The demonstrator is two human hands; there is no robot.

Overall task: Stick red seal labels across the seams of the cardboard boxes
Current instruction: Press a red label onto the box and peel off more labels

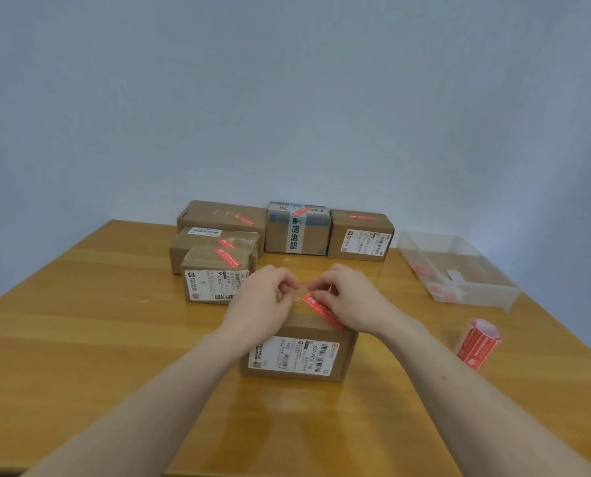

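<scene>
Seen from the head camera, a wooden bench [80, 339] is set against a pale wall, and a small cardboard box [297, 352] is placed nearest the viewer, its white shipping label turned toward the camera, probably so that its top seam lies within easy reach. A red seal label [321, 309] is laid slantwise across the top of this box, a long narrow strip with pale print on it, its near end reaching toward the box's front edge. Both hands are held over the box top: the left hand [263, 297] is curled with thumb and fingertips drawn together just left of the label, though whether anything is pinched cannot be told; the right hand [349, 297] is curled over the label's middle, fingertips apparently pressing on it or pinching something at its far end, likely to smooth it down. Behind this box, five further boxes [296, 228] are gathered at the far edge, each already bearing a red strip on top. To the right of the near box a roll of red labels [478, 342] is stood on the bench, kept handy, and farther back on that side a clear plastic tray [473, 290] is seen holding small red and white scraps.
</scene>
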